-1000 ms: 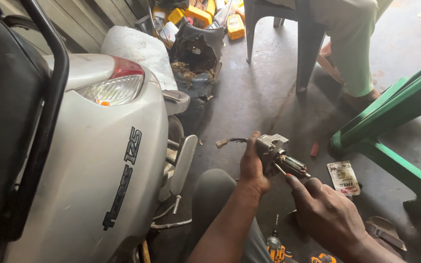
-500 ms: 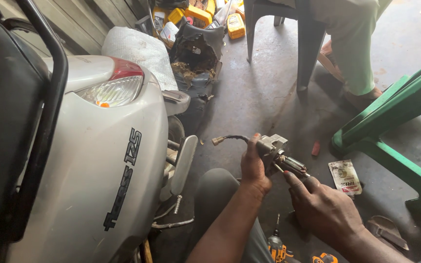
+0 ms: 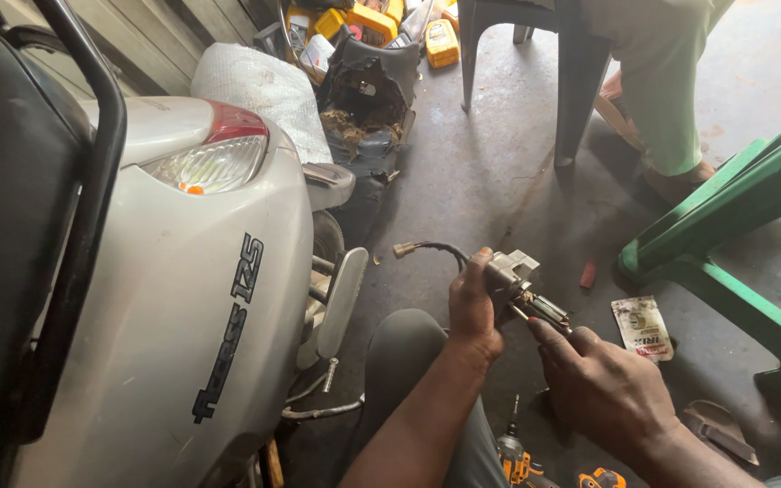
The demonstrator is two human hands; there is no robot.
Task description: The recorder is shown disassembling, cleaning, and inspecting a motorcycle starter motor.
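My left hand (image 3: 472, 307) grips a small grey metal part (image 3: 512, 271) with a black cable (image 3: 431, 248) curving off to the left, ending in a pale connector. My right hand (image 3: 603, 384) is just below and to the right, its fingers pinching a thin tool or cylindrical piece (image 3: 544, 310) that meets the metal part. Both hands are held over the concrete floor, above my knee (image 3: 409, 348). A silver scooter (image 3: 192, 298) with its tail light stands close at my left.
A green plastic bench (image 3: 734, 235) stands at right, a grey chair (image 3: 571, 72) with a seated person's leg (image 3: 671, 90) behind. A small printed packet (image 3: 641, 327) and red bit (image 3: 588, 275) lie on the floor. An orange-black tool (image 3: 512, 452) lies near my leg. Yellow containers and a torn black part sit at the back.
Both hands with the metal part have shifted slightly; the cable end swung a little left and up. The grip is unchanged.
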